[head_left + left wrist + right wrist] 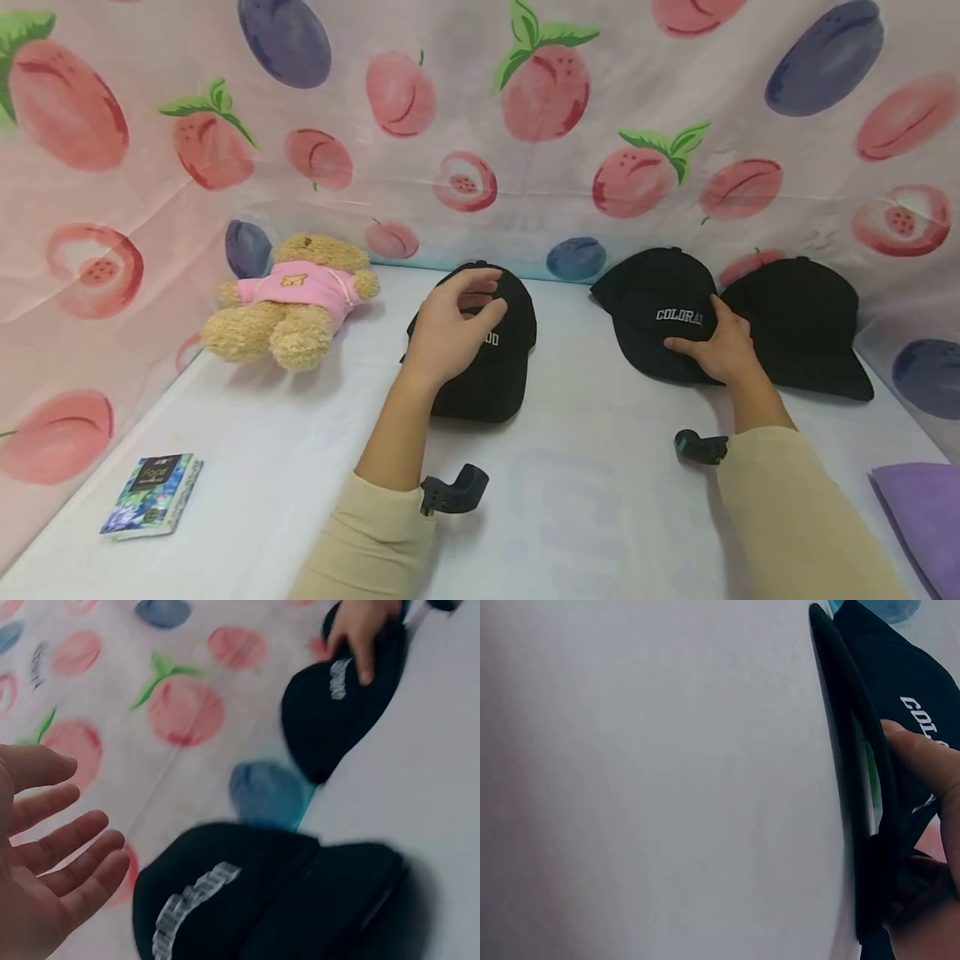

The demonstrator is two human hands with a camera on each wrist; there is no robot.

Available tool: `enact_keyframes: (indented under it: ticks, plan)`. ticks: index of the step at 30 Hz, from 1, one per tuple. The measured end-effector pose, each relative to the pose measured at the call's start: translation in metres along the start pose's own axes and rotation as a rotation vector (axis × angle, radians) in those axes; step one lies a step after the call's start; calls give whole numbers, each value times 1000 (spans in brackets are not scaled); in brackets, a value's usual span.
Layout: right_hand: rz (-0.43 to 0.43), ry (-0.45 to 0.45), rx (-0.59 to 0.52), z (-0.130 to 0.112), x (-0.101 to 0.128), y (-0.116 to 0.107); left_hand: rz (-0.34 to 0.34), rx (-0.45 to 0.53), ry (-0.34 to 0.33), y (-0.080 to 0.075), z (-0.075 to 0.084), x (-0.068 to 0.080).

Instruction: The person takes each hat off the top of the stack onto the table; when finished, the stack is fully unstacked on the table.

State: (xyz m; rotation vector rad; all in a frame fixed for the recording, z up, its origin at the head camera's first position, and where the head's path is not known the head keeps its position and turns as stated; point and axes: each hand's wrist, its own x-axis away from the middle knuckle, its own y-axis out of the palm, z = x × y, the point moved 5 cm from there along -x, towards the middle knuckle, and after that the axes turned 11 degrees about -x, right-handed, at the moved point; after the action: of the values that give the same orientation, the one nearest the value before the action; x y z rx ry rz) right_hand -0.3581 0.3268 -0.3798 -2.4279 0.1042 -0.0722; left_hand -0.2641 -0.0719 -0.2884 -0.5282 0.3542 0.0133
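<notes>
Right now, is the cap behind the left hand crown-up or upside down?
Crown-up: in the head view, the cap shows its rounded top above its brim, partly hidden by the left hand.

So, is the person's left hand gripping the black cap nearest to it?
No, the left wrist view shows the left hand empty, with a gap between it and that black cap.

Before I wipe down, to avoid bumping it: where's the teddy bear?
In the head view, the teddy bear is back left on the table, left of the black cap nearest the left hand.
</notes>
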Motion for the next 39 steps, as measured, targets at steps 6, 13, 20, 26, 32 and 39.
enact_keyframes:
  ticks: [6, 13, 20, 26, 32, 39]
  plan:
    - [26, 8, -2, 2, 2, -1, 38, -30, -110, -28, -25, -1]
    - [45, 31, -12, 4, 6, 0, 43, -53, -169, -40, -46, -1]
    - [74, 39, -5, 2, 9, 1, 23, -67, -220, -46, -61, 0]
    - [71, 50, 13, 3, 10, 3, -12, -111, -243, -46, -71, 1]
    - [81, 54, 22, -1, 11, 5, -51, -140, -252, -44, -79, 1]
    - [100, 80, 0, -8, 13, 6, -84, -150, -280, -43, -88, 2]
